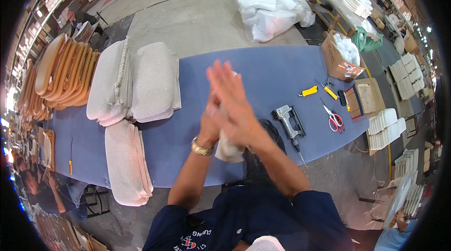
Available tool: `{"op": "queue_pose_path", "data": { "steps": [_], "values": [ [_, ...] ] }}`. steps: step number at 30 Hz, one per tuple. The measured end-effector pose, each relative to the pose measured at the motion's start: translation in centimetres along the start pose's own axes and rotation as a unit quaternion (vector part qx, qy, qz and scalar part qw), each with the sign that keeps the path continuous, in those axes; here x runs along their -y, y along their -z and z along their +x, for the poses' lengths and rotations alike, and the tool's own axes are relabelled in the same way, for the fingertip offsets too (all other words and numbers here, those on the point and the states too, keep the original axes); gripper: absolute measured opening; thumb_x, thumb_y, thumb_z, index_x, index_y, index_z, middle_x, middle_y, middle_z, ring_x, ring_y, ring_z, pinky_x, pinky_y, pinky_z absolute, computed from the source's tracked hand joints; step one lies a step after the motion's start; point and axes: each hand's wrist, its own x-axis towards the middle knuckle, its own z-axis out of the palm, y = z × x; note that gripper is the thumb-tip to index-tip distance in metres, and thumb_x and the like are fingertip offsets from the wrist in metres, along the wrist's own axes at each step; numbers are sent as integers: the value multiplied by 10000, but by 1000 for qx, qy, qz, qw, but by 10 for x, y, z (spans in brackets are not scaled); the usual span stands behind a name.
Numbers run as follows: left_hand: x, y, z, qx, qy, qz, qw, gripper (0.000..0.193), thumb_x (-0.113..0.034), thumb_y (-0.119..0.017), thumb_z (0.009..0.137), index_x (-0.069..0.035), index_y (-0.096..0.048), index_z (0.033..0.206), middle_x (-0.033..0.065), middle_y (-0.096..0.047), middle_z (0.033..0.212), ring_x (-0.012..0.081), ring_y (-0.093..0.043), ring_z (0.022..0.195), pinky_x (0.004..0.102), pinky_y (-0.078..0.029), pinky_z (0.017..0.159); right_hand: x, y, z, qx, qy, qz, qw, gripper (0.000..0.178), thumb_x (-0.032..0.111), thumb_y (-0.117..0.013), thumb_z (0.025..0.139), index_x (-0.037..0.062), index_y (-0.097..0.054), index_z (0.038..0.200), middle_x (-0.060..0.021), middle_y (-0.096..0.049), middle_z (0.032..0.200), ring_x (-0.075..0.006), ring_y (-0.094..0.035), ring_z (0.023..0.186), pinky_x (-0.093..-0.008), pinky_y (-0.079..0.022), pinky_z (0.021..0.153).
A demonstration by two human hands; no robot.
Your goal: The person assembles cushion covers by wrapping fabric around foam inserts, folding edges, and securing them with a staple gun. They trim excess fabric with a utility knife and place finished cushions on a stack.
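In front of my chest, my left hand [209, 122] and my right hand [235, 103] come together palm to palm, fingers stretched forward and somewhat blurred. Between them is a pale fabric-covered pad [229, 150], seen nearly edge-on. Its lower end shows below my wrists and most of the rest is hidden by my hands. My right hand lies over part of my left one. A gold watch band circles my left wrist. Right of my hands, a grey pneumatic staple gun [289, 122] lies on the blue-covered table [277, 72].
Stacks of pale fabric pads [155, 82] stand at left, one pile [126, 162] overhanging the near edge. Brown curved frames [66, 72] lie beyond. At right are red-handled scissors [334, 120], a yellow cutter [308, 91] and a cardboard box [339, 61]. A screwdriver [71, 164] lies far left.
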Motion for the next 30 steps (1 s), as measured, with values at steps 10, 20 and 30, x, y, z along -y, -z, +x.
{"op": "queue_pose_path", "data": {
  "steps": [10,20,30],
  "values": [
    [-105,93,-114,21,120,373,920,905,-113,-800,812,46,-323,1563,201,-400,1604,298,-364,1490,421,-274,1219,-56,-112,-107,-82,-176,222,956,551,225,-480,1041,25,-419,1551,-212,-369,1622,-349,-319,1523,-440,-211,1257],
    [-77,99,-212,-15,90,395,914,758,-203,-906,765,-43,-580,1431,178,-632,1408,314,-653,1246,383,-504,1043,-232,-114,-155,-136,-465,430,761,589,470,-338,1106,-3,-689,1106,-172,-688,1193,-250,-619,1136,-399,-462,1022],
    [-47,90,-203,-67,-123,510,849,717,-411,-933,649,-13,-713,1203,188,-739,1198,313,-731,1107,399,-592,910,-256,-48,-74,-155,-221,319,909,339,232,-422,1068,18,-665,968,-135,-714,948,-213,-665,864,-379,-532,848]
  ]
}}
